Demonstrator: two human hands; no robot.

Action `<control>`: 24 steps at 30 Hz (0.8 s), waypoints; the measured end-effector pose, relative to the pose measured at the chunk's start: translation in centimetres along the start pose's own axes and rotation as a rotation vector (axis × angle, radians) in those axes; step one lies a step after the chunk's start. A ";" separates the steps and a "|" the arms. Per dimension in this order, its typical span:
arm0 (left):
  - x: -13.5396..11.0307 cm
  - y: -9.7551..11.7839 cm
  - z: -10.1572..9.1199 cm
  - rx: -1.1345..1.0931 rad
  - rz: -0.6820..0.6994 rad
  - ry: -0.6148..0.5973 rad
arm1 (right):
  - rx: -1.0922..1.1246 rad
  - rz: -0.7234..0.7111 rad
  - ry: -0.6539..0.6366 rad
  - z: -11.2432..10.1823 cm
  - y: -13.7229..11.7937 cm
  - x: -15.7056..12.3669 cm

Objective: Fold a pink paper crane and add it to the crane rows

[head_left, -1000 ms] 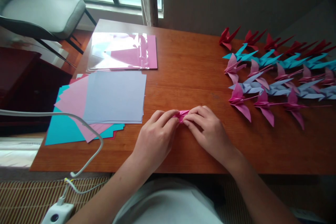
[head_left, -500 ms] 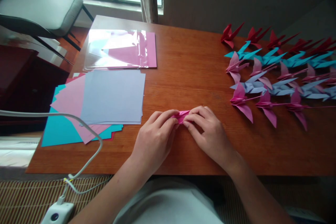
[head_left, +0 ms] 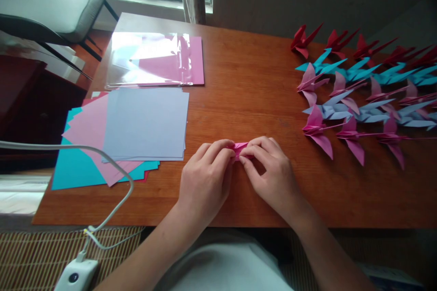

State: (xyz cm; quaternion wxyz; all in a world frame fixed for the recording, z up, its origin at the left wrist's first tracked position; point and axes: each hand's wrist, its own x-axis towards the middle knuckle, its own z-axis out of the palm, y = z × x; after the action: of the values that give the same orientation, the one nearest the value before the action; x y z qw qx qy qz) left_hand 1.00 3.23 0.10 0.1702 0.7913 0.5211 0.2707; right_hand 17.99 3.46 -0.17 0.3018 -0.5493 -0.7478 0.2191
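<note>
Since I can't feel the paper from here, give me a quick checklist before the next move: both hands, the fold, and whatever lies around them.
1. Left hand on the folded pink paper: ok, fingers pinch its left end.
2. Right hand on the same piece: ok, fingers at its right end.
3. Creases lined up: cannot tell, fingers cover much of it.
4. Paper cranes apart from the hands: ok, they stand in rows off to the right.
5. White cable away from the hands: ok, it loops on the left.
6. Loose sheets squared up: not ok, they lie fanned out.
</note>
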 end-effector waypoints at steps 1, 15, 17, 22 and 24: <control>0.0 0.0 0.0 0.009 0.001 0.004 | -0.001 0.004 0.001 0.1 0.0 0.0; 0.0 0.0 0.2 0.029 0.015 0.019 | -0.024 0.053 0.025 0.5 -0.4 0.0; 0.0 0.0 0.2 0.028 0.013 0.023 | -0.020 0.057 0.028 0.5 -0.4 0.0; 0.1 0.1 0.3 0.034 0.004 0.040 | -0.029 0.048 0.043 0.6 -0.4 -0.1; 0.1 0.1 0.3 0.033 0.002 0.042 | -0.033 0.051 0.044 0.7 -0.4 0.0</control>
State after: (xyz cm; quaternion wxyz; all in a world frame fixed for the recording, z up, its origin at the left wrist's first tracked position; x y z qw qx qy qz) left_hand 1.29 3.30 -0.06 0.1459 0.7887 0.5282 0.2785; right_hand 17.27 3.30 -0.39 0.3034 -0.5779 -0.7301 0.2022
